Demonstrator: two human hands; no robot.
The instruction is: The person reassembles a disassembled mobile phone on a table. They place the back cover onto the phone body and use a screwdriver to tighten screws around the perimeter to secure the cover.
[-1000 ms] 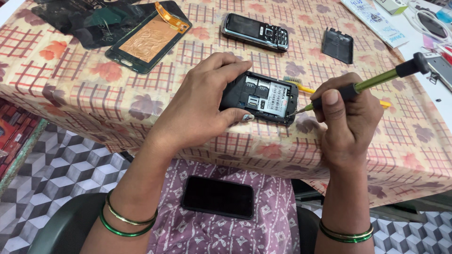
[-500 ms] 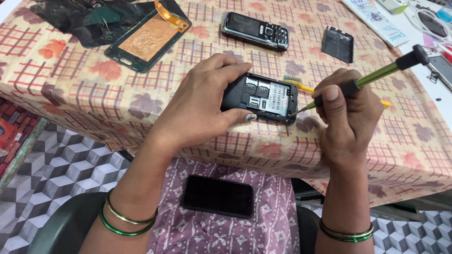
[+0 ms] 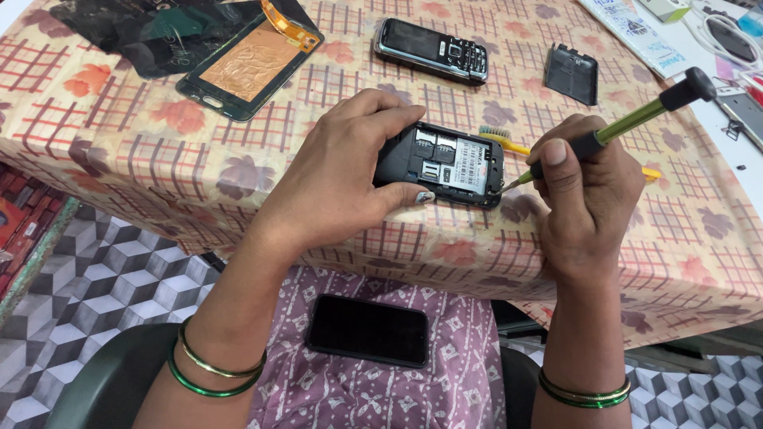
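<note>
While the left hand (image 3: pixel 338 187) is gripping an opened black phone (image 3: pixel 442 163) against the table edge — fingers curled over its near end, thumb pressing along its lower side — the right hand (image 3: pixel 584 199) is closing tightly around a green-shafted screwdriver (image 3: pixel 628 123). The phone is lying back-up with its cover off, showing card slots and a white label in the battery bay, and it is resting on the flowered, checked tablecloth (image 3: pixel 143 151) close to the person's body. The screwdriver's tip is touching the phone's right-hand corner, with the shaft slanting up and away toward its black cap.

Just behind the phone a yellow-handled brush (image 3: pixel 502 139) is lying, partly hidden by the right hand. Farther back, a complete black keypad phone (image 3: pixel 431 49) is sitting face-up, and well to its right a loose black back cover (image 3: pixel 571 73) is lying flat. At the far left a detached screen panel (image 3: pixel 248 63) with a copper-coloured back and an orange ribbon cable is resting beside some dark plastic. On the person's lap — below the table edge — a dark smartphone (image 3: pixel 367 330) is lying screen-up. Green and gold bangles are circling both wrists.
</note>
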